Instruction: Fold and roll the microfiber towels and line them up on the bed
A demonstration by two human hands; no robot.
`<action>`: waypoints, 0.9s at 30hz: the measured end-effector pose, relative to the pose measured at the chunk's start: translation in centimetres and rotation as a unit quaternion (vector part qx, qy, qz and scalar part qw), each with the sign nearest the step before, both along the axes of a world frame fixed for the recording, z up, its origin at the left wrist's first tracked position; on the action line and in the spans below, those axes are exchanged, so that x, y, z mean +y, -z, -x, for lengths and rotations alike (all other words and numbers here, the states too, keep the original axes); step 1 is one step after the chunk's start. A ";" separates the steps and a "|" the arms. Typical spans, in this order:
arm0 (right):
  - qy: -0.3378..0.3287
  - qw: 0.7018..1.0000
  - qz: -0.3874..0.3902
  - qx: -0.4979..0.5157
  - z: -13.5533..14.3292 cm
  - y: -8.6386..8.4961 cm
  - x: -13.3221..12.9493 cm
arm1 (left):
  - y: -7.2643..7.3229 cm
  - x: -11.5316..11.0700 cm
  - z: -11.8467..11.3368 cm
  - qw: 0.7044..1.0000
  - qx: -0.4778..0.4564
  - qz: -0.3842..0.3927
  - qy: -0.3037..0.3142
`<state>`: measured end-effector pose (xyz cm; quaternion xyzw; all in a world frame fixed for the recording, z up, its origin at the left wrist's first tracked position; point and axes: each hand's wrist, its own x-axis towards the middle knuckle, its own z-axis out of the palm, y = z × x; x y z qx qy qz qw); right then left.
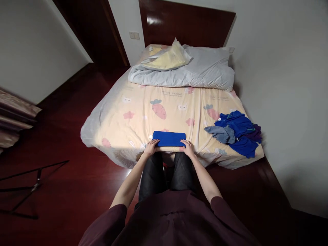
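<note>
A flat blue folded cloth [169, 139] lies as a neat rectangle on the near edge of the bed [143, 112]. At its left end rests my left hand [151, 147], with the fingertips on the near corner. My right hand [188, 148] touches the right end, its fingers lying on the cloth's corner. Both hands look spread rather than gripping. A small white tag [151, 137] sticks out at the cloth's left edge.
A loose pile of blue clothes [238, 124] with a grey cloth [221, 134] lies on the bed's right side. A grey quilt [205, 70] and a yellow pillow [170, 58] are by the headboard [184, 24]. A black metal stand [36, 184] is at the left.
</note>
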<state>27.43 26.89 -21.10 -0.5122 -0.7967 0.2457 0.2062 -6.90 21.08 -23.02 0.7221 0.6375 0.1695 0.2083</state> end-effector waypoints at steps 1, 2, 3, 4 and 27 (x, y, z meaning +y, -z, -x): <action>0.012 1.000 0.006 0.022 -0.1 0.2 0.4 | 0.1 0.2 0.3 1.000 -0.018 0.001 -0.007; 0.024 0.999 0.016 0.044 -0.1 0.3 0.8 | 0.1 0.5 0.6 0.999 -0.037 0.004 -0.018; 0.035 0.997 0.029 0.066 -0.2 0.5 1.3 | 0.3 0.7 0.9 0.998 -0.060 0.009 -0.030; 0.046 0.994 0.044 0.088 -0.3 0.7 1.7 | 0.4 1.0 1.3 0.995 -0.087 0.014 -0.045; 0.206 0.918 0.059 0.334 1.3 3.3 2.7 | 3.6 1.5 2.0 0.872 -0.399 -0.049 -0.279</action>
